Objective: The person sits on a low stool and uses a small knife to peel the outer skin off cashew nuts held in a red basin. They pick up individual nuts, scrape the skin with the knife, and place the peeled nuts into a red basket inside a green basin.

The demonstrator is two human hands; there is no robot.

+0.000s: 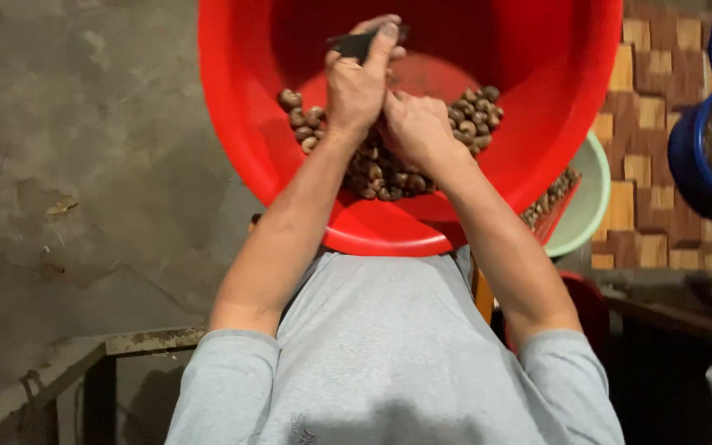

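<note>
Directly below the camera, 2 bare arms reach from grey sleeves into a big red basin [537, 124] that fills the top of the view. At the basin's bottom lies a heap of brown nuts [389, 177], spread in an arc from 9 o'clock round to 3 o'clock of the hands. The left hand [358, 86] is curled shut around a dark tool [354, 43] — the tool's end pokes out at 12 o'clock, above the knuckles, with the thumb pressed along it. The right hand [415, 125] sits just beside the left, touching it at about 4 o'clock, fingers bent in toward the left palm; whether it pinches a nut I cannot tell, since the fingertips are hidden. Under the basin's rim at 4 o'clock, a pale green bowl [591, 198] peeks out, and more nuts show in a red tray [555, 216] next to it. At 3 o'clock of the frame stand blue tubs [686, 156] on a brown patterned floor [644, 198] — bare grey concrete [84, 165] lies at 9 o'clock.
</note>
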